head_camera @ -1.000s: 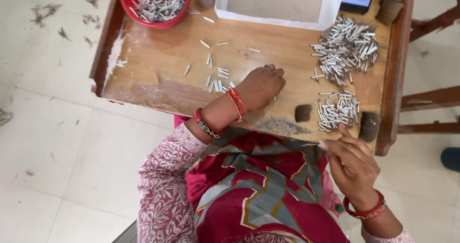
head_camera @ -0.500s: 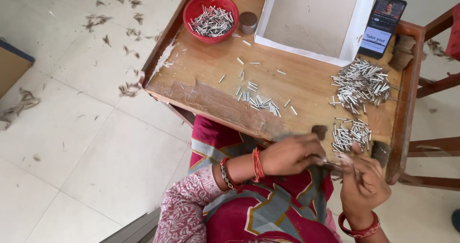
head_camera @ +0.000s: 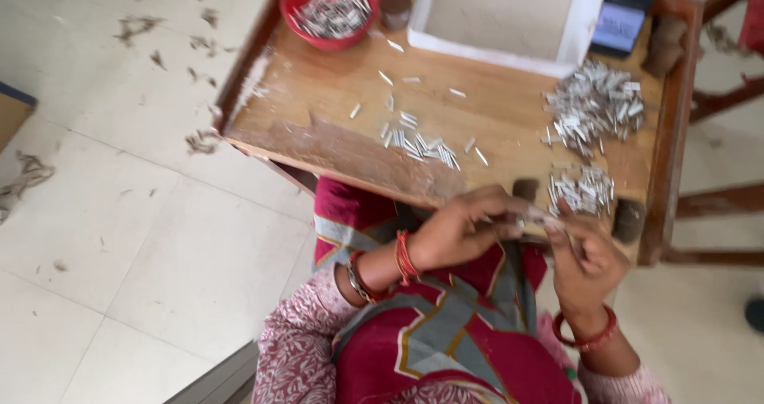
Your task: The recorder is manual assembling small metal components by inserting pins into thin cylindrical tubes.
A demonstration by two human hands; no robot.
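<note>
- A small pale stick (head_camera: 547, 217) — thin, blurred, hard to make out in detail — sits between the two hands just off the near edge of the tabletop (head_camera: 509, 117), over the person's lap.
- The left hand (head_camera: 465, 229) is curled, its fingertips pinched onto one end of that stick; red bangles circle the wrist.
- The right hand (head_camera: 585, 257) meets it from the other side, fingers bent and closed on the same piece, a red bangle on its wrist too.
- Just beyond the hands, near the tabletop's near right corner, lies a small heap of silvery sticks (head_camera: 582, 189); two dark little lumps flank it at the edge.
- Further back along the right edge lies a larger heap (head_camera: 593, 105) of the same sticks.
- A loose scatter of sticks (head_camera: 418, 141) lies toward the middle of the near edge.
- At the far left corner stands a red bowl (head_camera: 330, 10) full of sticks, with a small dark round pot (head_camera: 395, 7) just beside it.
- A white tray (head_camera: 501, 14) occupies the far edge — a phone (head_camera: 625, 14) leans at the far right corner.
- Dark scraps dot the tiled floor (head_camera: 119, 213) on the left.
</note>
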